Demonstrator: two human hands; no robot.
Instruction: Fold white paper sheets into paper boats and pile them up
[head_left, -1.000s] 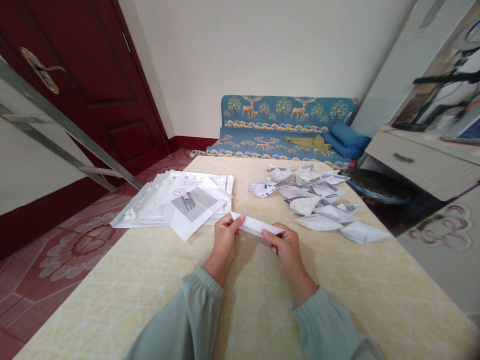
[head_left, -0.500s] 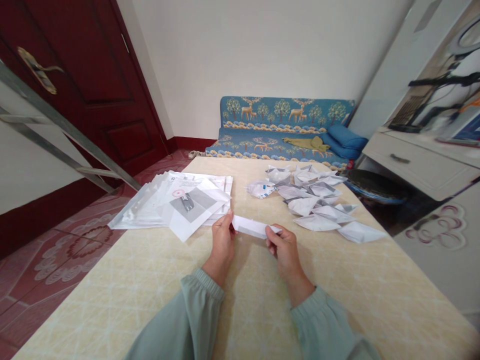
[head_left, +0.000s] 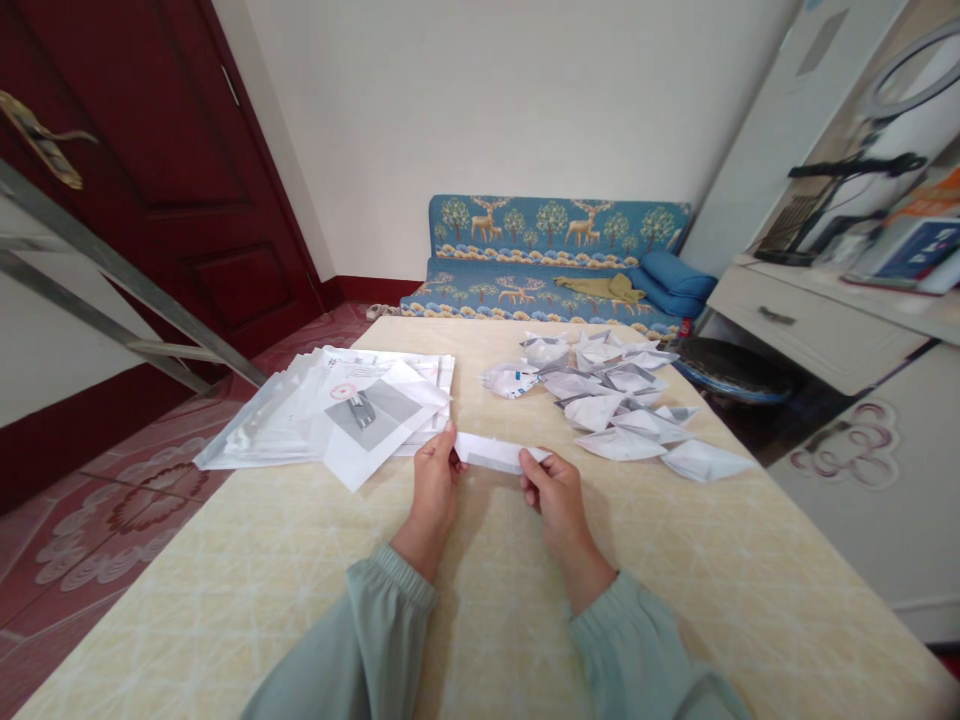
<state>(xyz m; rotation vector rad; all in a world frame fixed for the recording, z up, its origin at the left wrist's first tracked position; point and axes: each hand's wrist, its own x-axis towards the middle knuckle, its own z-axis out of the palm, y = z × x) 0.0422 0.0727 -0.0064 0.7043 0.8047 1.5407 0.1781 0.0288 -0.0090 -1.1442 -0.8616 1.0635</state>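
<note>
A narrow folded strip of white paper (head_left: 493, 452) is held just above the yellowish table (head_left: 712, 590). My left hand (head_left: 433, 485) pinches its left end and my right hand (head_left: 553, 488) pinches its right end. Both arms wear pale green sleeves. Left of my hands lies a stack of white printed sheets (head_left: 330, 412), the top one showing a grey picture. Beyond my right hand is a pile of several folded white paper shapes (head_left: 622, 405).
A dark red door (head_left: 172, 190) and a slanted metal ladder rail (head_left: 127, 275) are on the left. A blue patterned sofa (head_left: 555, 255) stands beyond the table. A white cabinet with a drawer (head_left: 817, 325) and a dark round stool (head_left: 731, 368) are on the right.
The view has shifted a little. My hands have drawn slightly closer together on the strip, and the strip lies flatter and more level than before.
</note>
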